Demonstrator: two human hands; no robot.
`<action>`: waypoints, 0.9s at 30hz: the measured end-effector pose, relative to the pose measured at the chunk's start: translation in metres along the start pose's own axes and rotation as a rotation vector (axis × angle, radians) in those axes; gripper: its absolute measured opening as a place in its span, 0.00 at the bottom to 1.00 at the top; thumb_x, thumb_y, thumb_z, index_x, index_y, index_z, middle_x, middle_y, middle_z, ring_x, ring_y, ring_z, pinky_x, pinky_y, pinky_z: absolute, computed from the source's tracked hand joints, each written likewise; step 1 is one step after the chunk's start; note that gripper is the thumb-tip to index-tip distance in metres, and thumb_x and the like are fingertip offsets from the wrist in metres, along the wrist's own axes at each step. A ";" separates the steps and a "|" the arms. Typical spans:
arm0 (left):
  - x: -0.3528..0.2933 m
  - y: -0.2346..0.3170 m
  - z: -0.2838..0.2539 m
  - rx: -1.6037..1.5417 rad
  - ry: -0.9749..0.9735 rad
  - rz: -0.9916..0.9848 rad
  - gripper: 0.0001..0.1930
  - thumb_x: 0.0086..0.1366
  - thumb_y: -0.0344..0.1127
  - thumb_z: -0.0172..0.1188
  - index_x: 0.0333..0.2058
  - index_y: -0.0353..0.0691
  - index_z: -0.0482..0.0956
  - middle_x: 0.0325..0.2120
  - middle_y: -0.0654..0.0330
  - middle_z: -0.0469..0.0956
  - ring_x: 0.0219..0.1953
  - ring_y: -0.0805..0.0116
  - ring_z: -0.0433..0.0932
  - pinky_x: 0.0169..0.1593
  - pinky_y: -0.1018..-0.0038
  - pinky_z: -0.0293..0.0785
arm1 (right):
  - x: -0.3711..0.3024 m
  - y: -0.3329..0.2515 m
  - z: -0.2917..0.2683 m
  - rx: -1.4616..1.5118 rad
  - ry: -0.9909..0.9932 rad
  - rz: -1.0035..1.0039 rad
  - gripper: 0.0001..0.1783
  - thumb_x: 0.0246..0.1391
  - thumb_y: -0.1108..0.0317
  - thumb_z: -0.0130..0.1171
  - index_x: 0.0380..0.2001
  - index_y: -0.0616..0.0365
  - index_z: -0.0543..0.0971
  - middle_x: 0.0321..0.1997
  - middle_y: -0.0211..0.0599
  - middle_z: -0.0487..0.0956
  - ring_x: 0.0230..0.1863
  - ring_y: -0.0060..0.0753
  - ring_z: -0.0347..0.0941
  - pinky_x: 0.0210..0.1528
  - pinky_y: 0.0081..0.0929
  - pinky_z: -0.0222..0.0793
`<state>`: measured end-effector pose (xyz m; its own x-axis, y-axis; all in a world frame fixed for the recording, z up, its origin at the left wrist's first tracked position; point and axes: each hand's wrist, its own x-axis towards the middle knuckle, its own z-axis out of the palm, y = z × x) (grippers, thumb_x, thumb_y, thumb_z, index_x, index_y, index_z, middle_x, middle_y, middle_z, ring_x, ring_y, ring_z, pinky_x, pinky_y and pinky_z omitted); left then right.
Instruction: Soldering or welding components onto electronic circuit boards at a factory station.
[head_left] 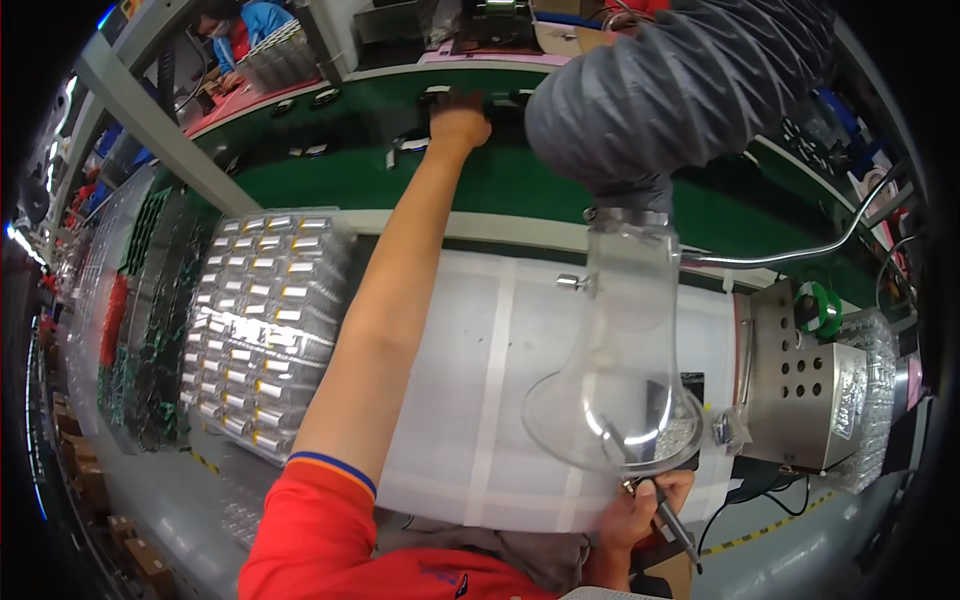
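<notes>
My left arm stretches far forward over the green conveyor belt (560, 195). At its end my left hand (460, 122) is smeared by motion, close to small dark parts with white pieces (412, 144). Whether its fingers hold anything is hidden. Near the front edge of the white work surface (455, 370), my right hand (640, 505) is closed around a dark pen-shaped tool (677, 525), one end slanting down to the right. Just beyond that hand hangs a clear funnel-shaped hood (632, 300); a thin grey strip and small pale pieces (676, 438) show through its wide mouth.
A thick grey ribbed hose (660, 95) joins the hood from above. Stacked clear trays of silver parts (265, 330) stand left of my arm. To the right are a perforated metal box (800, 385) and a green wire spool (822, 308). Another person (250, 30) sits beyond the belt.
</notes>
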<state>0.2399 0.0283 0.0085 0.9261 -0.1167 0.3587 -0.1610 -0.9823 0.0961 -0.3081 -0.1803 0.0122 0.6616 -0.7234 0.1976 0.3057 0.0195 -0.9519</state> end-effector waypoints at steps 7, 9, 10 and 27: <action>0.051 0.015 0.070 -0.317 0.158 0.229 0.29 0.58 0.45 0.59 0.56 0.43 0.67 0.58 0.49 0.67 0.61 0.46 0.64 0.61 0.51 0.61 | 0.000 -0.001 0.001 0.029 -0.020 0.005 0.14 0.47 0.67 0.55 0.33 0.56 0.62 0.31 0.31 0.64 0.30 0.22 0.62 0.33 0.18 0.62; 0.010 0.019 0.036 -0.156 -0.026 0.099 0.28 0.58 0.43 0.59 0.56 0.40 0.68 0.56 0.49 0.70 0.60 0.47 0.66 0.61 0.52 0.61 | 0.000 -0.003 0.004 0.076 -0.015 -0.002 0.12 0.47 0.70 0.53 0.33 0.54 0.62 0.31 0.31 0.63 0.28 0.21 0.60 0.29 0.18 0.60; -0.012 0.022 0.009 -0.110 -0.104 0.059 0.28 0.58 0.43 0.59 0.55 0.39 0.68 0.55 0.49 0.72 0.59 0.47 0.67 0.60 0.52 0.62 | 0.000 -0.005 0.004 0.073 -0.006 0.003 0.11 0.47 0.70 0.52 0.33 0.54 0.62 0.31 0.31 0.63 0.27 0.21 0.60 0.27 0.17 0.59; -0.385 -0.024 -0.245 -0.566 -0.175 0.336 0.23 0.55 0.36 0.67 0.49 0.38 0.73 0.51 0.52 0.72 0.56 0.55 0.68 0.58 0.67 0.65 | -0.002 -0.009 0.003 0.199 0.015 -0.034 0.07 0.56 0.71 0.51 0.31 0.54 0.64 0.21 0.24 0.59 0.18 0.13 0.50 0.18 0.15 0.45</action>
<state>-0.1963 0.1330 0.0957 0.8283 -0.4714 0.3028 -0.5594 -0.6655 0.4941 -0.3097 -0.1771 0.0207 0.6387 -0.7363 0.2234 0.4576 0.1301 -0.8796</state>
